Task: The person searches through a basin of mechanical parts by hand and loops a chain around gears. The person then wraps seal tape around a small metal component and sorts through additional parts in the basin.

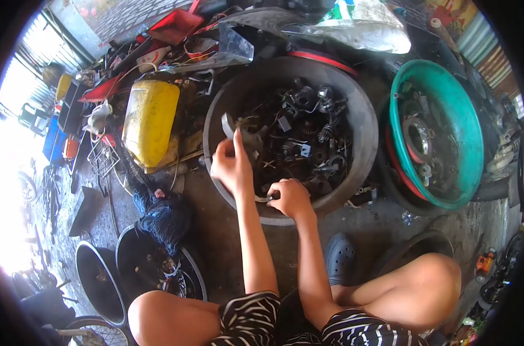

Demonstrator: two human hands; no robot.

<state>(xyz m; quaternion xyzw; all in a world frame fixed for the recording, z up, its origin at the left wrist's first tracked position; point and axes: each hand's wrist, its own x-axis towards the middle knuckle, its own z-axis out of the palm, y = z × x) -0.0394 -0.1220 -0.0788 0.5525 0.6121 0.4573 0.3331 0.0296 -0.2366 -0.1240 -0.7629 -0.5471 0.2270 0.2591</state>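
Observation:
A large dark round tub (363, 132) holds many greasy metal parts (308, 132), springs and small fittings among them. Over the tub's left rim is my left hand (233, 167), its index finger raised and its thumb bent in. A pale grey flat strip (227, 126) shows at its fingertips and seems pinched there, though the grip is partly hidden. My right hand (291, 198) is curled at the near rim, closed on a small dark metal piece (270, 197) whose exact kind I cannot make out.
To the right stands a green basin (478, 138) with metal parts inside. A yellow jerrycan (152, 121) is at the left. Black buckets (103, 282) and a dark blue cloth (161, 222) lie nearer. A clog (339, 259) is by the tub. A white sack (369, 32) lies behind.

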